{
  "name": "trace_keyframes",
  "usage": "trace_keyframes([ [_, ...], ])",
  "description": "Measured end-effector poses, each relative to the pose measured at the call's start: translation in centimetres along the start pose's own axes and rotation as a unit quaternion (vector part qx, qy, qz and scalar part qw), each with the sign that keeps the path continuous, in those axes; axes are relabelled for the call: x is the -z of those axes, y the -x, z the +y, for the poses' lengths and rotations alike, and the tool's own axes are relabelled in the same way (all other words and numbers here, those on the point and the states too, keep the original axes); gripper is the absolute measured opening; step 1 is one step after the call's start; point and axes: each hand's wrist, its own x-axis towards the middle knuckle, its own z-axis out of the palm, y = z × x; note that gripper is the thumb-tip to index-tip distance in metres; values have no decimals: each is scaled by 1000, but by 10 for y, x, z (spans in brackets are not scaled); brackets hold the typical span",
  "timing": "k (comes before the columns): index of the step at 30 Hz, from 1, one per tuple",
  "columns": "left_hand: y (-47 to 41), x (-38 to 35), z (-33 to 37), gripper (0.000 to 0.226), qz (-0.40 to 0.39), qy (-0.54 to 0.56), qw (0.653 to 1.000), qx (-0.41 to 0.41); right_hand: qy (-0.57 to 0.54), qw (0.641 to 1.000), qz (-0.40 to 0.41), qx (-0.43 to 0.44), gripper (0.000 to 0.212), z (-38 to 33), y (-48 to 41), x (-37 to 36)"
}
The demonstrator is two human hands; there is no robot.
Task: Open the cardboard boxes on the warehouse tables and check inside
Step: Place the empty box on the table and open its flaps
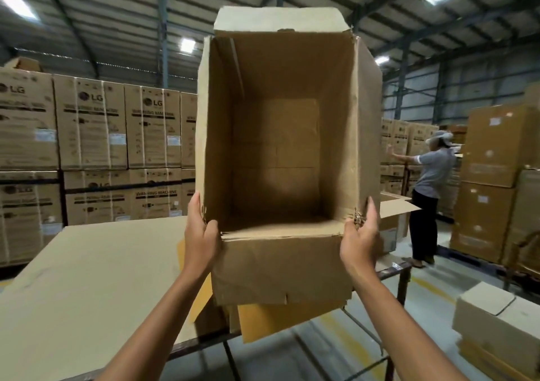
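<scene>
Two hands hold one open box.
Left hand (201,234) and right hand (361,241) grip the box (277,135) by its sides above the tabletop (87,278).

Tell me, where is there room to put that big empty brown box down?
The flat cardboard-covered table top is bare left of the open brown cardboard box, from the left hand back to the stacked printed cartons. Crowded: loose orange-brown sheets under the box, closed boxes on the floor right.

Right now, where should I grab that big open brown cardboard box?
Grip the big open brown cardboard box by its side walls near the lower mouth corners, one hand from each side, as the left hand and right hand do. It's wide, and its hanging flap looks floppy.
</scene>
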Motion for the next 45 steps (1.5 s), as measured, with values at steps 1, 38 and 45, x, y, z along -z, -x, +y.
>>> trace_keyframes([
  [1,-6,-7,-5,76,-4,-15,1000,-3,-11,1000,0,-4,61,7,-11,-5],
  [38,-270,-179,-204,65,143,-228,959,-92,97,976,-194,24,47,209,-322,-301],
  [45,-239,-201,-247,56,123,-314,941,-9,117,937,-328,-33,55,279,-309,-299],
])
